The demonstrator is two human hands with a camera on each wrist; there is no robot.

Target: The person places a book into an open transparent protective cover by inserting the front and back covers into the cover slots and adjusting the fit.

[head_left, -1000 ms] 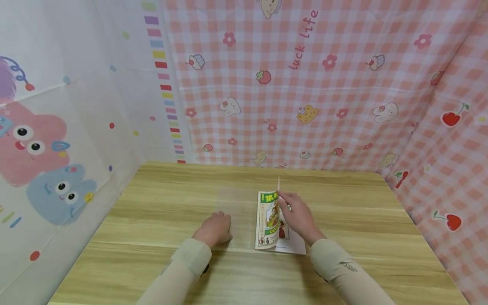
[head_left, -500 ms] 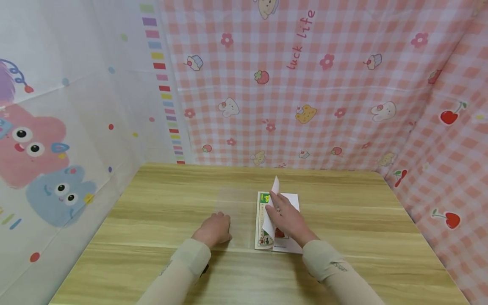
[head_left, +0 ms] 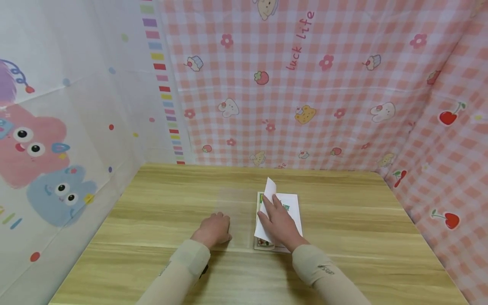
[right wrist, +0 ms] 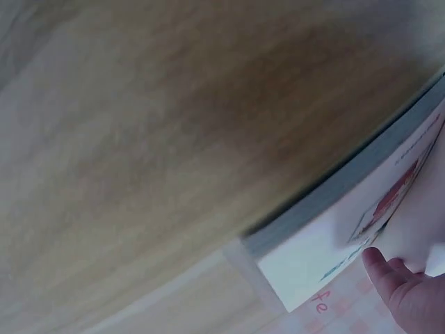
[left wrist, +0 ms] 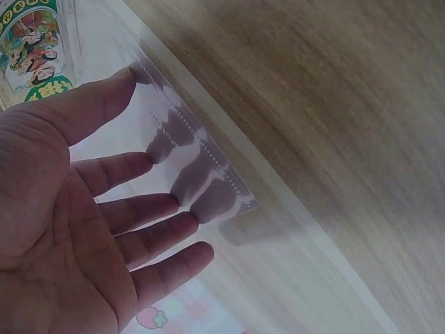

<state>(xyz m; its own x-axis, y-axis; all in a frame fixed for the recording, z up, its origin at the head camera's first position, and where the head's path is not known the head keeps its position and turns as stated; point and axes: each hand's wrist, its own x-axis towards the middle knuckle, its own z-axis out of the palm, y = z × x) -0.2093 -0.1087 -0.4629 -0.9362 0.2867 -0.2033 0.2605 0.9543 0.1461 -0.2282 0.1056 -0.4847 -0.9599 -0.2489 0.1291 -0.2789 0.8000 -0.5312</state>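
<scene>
A small open book [head_left: 292, 202] with a green-titled cartoon cover lies on the wooden table. One white leaf [head_left: 270, 188] stands up and leans over to the left across that cover. My right hand [head_left: 280, 222] lies over this leaf, its fingers extended and touching it. In the right wrist view only some fingertips [right wrist: 374, 259] show by the page. To the book's left a clear plastic sheet [left wrist: 229, 156] with a dotted seam spreads flat. My left hand [head_left: 214, 228] rests at its left edge, fingertips on the plastic, palm bare in the left wrist view.
The wooden table [head_left: 160, 212] reaches back to a pink checked curtain [head_left: 244, 127]. A white curtain with cartoon figures [head_left: 61, 195] hangs on the left, and another checked one with cherries [head_left: 450, 220] on the right.
My right hand has moved left, turning the leaf over so that its white side now covers most of the cartoon cover. The left hand has stayed in place.
</scene>
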